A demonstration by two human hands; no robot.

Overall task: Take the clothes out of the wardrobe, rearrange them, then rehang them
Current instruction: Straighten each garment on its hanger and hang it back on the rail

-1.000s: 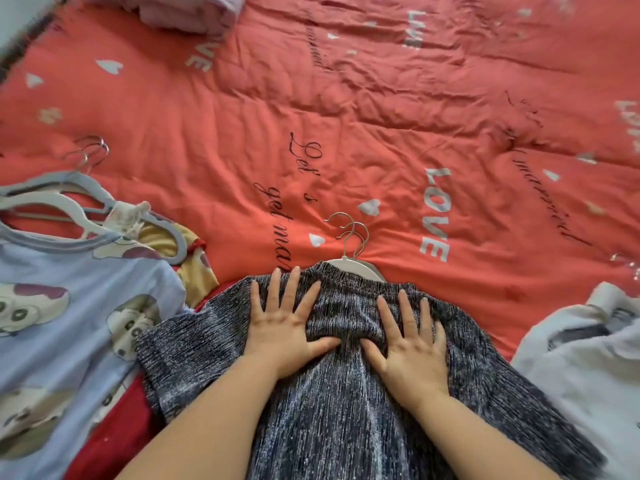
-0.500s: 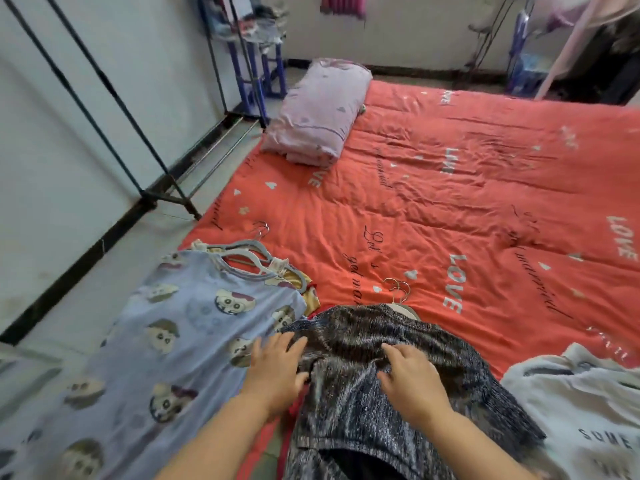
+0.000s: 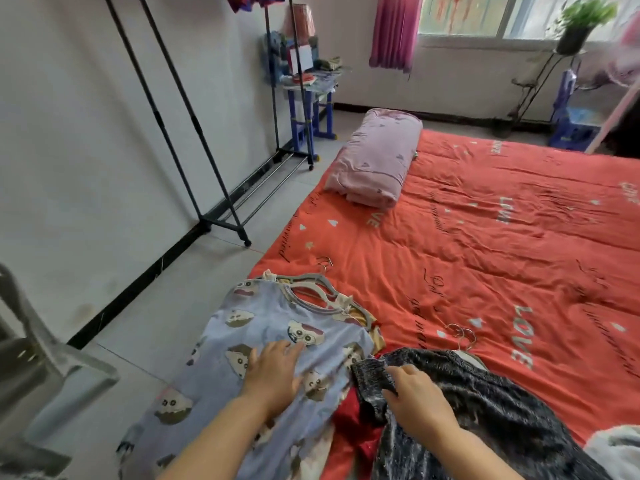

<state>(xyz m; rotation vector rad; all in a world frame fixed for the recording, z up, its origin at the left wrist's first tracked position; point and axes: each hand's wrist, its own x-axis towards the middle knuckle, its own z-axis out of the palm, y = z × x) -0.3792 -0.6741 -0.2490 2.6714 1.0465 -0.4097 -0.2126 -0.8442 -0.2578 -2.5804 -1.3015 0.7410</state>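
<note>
1. The left hand point(image 3: 273, 372) lies flat with its fingers spread on the blue cartoon shirt point(image 3: 263, 327), just to the left of the dark knit top point(image 3: 485, 403). Its grip is open and holds nothing.
2. The right hand point(image 3: 419, 403) has its grip closed on the dark knit top's near-left sleeve edge, with the fingers curled over a fold of fabric.
3. Both garments lie on the red quilt point(image 3: 485, 237) of the bed, on their hangers and not yet rehung. The clothes rack point(image 3: 194, 133) stands well beyond the dark knit top, to the left by the wall.
4. Risk: a red garment point(image 3: 353, 420) is wedged under the dark knit top's left edge. Pulling the sleeve could drag it along and undo the arrangement.
5. Risk: the hanger hooks point(image 3: 462, 332) at the dark knit top's far end sit close together. They look likely to tangle, or to snag the loose knit, if it is lifted by the fabric alone.
6. Risk: the blue cartoon shirt overhangs the bed edge to the left of the dark knit top. Once the flat hand lifts, it may slide to the floor.
7. Risk: the grey hangers point(image 3: 311, 289) are stacked beyond and to the left of the dark knit top. One could slip out of its neckline.
</note>
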